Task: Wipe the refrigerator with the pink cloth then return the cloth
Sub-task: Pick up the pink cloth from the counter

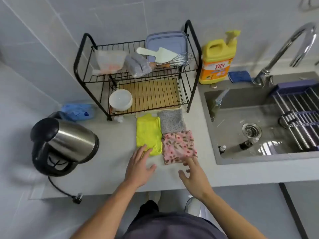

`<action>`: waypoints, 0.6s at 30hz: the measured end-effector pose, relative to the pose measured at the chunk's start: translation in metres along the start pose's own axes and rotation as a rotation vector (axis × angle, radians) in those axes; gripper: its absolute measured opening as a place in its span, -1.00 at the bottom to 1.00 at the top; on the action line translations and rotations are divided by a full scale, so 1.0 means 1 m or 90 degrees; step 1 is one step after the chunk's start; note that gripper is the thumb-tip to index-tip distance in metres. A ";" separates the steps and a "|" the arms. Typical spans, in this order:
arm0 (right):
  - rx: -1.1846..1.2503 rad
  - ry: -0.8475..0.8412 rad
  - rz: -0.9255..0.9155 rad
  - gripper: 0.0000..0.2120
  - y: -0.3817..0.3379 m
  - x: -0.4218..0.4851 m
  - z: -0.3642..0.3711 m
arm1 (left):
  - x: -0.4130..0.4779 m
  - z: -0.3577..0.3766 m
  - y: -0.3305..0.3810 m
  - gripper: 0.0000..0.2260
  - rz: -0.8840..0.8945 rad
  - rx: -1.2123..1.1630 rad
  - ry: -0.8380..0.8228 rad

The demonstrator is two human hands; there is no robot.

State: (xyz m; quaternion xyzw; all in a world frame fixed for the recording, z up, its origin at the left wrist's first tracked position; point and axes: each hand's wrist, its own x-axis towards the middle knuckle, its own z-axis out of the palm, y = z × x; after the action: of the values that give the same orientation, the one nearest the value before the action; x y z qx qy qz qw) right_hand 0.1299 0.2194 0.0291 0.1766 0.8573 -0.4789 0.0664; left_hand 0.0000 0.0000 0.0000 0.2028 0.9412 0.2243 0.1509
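A folded pink cloth (178, 145) with a floral print lies on the grey countertop (112, 144), close to the sink's left edge. My right hand (193, 175) hovers at its near edge with fingers spread, fingertips at the cloth's front hem, holding nothing. My left hand (139, 166) lies flat and open, its fingertips on the near corner of a yellow cloth (148, 133) beside the pink one. A grey speckled cloth (171, 120) lies just behind the pink cloth. No refrigerator is in view.
A black two-tier dish rack (138, 80) stands behind the cloths. A steel kettle (65, 144) with its cord sits at the left. The sink (259, 121), faucet (284, 49) and yellow detergent bottle (217, 61) are at the right.
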 end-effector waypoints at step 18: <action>-0.430 0.151 0.130 -0.31 -0.017 0.057 0.081 | 0.055 0.003 -0.034 -0.17 0.168 0.134 -0.182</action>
State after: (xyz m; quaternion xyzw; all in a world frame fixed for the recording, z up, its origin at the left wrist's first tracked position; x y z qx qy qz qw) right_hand 0.0664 0.1565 -0.0159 0.2839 0.9467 -0.1360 0.0683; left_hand -0.0575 -0.0026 -0.0295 0.3682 0.8939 0.1118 0.2299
